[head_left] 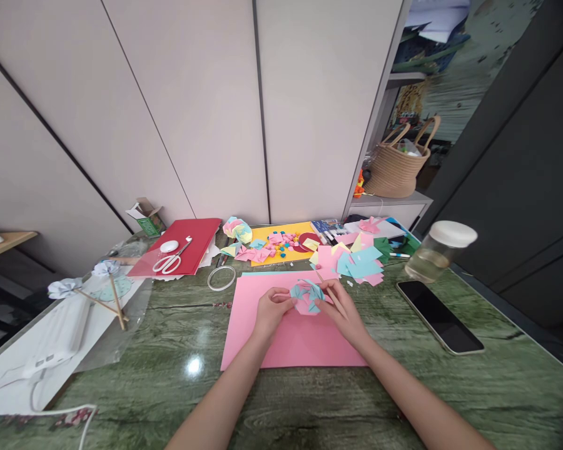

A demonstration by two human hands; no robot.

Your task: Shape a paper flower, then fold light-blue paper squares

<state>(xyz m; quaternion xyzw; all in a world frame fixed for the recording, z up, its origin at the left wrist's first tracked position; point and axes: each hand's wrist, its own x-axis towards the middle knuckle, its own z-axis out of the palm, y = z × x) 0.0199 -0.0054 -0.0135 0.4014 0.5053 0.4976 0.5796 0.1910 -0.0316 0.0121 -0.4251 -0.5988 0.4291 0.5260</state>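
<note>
Between my two hands is a paper flower (308, 296) folded from pink and light blue paper, held just above a pink sheet of paper (258, 337). My left hand (275, 306) pinches its left edge between thumb and fingers. On the right side, my right hand (340, 306) grips the flower with thumb and fingertips. A thin wooden stick (331, 291) also lies in the right hand, angled up toward the left. Beyond the flower, loose pink and blue paper squares (363, 262) lie in a pile.
A yellow sheet (263, 234) bears folded scraps and small pompoms. White scissors (172, 257) rest on a red folder (187, 240), near a tape roll (221, 278). A phone (438, 317) and a lidded jar (441, 250) stand right. At left are a white power strip (59, 331) and sticks (118, 300).
</note>
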